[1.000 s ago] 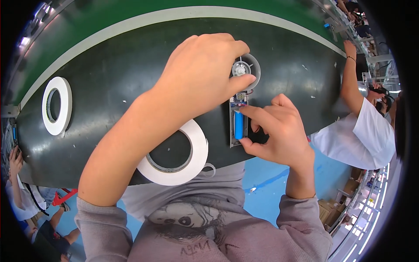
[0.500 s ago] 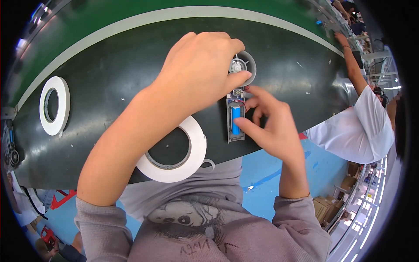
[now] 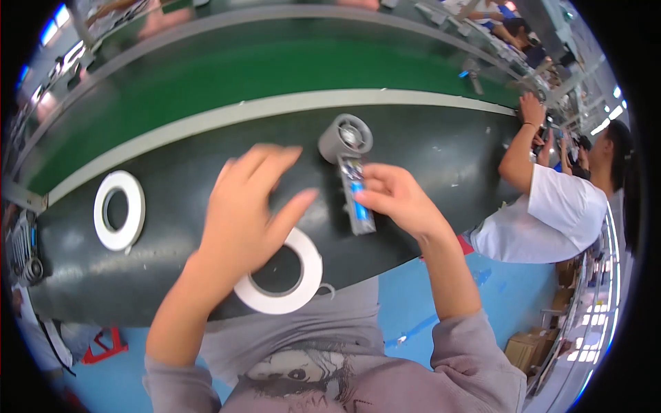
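In the head view, a small handheld fan (image 3: 351,172) lies at the frame's centre on the dark surface (image 3: 441,155). Its long axis runs top to bottom, round grey head uppermost, handle with a blue cell pointing down. The right hand (image 3: 396,199) pinches the handle. The left hand (image 3: 248,213) hovers with an open grip above a white tape roll (image 3: 282,275). A second tape roll (image 3: 119,210) lies at left.

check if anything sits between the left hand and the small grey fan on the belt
Nothing visible does. The left hand hovers open above the dark belt, and only bare belt lies between its fingertips and the grey fan. The right hand pinches the fan's handle from the other side.
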{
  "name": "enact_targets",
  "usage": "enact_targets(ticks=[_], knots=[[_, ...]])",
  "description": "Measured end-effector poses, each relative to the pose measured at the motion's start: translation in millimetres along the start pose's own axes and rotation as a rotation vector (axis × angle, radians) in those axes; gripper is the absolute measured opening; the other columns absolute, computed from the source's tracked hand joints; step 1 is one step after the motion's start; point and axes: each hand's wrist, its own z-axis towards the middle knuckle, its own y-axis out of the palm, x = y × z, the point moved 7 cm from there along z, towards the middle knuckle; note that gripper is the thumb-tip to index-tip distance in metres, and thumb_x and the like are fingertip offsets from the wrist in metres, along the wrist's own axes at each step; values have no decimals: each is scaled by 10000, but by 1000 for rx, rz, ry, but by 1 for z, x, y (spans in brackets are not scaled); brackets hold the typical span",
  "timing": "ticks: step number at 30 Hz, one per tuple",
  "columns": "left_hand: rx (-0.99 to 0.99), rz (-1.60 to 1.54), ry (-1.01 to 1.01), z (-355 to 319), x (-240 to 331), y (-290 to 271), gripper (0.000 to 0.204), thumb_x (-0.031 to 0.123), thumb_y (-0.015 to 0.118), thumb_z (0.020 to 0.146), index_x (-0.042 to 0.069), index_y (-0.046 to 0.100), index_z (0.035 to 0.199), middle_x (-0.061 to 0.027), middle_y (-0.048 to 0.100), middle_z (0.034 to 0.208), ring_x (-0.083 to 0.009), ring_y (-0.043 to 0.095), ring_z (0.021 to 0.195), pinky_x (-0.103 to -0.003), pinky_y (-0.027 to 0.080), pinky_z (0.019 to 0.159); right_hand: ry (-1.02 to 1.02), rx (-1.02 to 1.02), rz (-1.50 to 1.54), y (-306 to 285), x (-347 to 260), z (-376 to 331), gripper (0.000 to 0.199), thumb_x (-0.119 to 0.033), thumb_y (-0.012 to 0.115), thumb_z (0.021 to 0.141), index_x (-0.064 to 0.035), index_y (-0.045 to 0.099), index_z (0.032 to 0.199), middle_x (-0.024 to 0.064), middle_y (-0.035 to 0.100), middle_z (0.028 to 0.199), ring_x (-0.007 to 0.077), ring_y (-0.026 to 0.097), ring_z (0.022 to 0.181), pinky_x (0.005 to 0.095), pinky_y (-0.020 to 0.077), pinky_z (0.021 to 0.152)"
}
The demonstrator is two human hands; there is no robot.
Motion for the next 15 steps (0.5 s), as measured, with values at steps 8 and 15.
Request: enact_targets(ticks=[8,15], knots=[[-437,138,131,-122,41,8,554,337,846,693,19,681,1116,-138,646,1153,-317,609,1038,-470,405,940,-233,199,-178,-19,-46,221,285,-267,741,944,2,760,1036,10,619,793,63,447,603,247,314,521],[-217,192,28,-128,24,-5,425,115,801,720,43,619,1097,-124,643,1036,-328,614,982,-499,343,969,-524,606,-523,-2,-60,252,549,-267,799,873,41,619,1290,150,697,1118,218,700,938,341,548,824]])
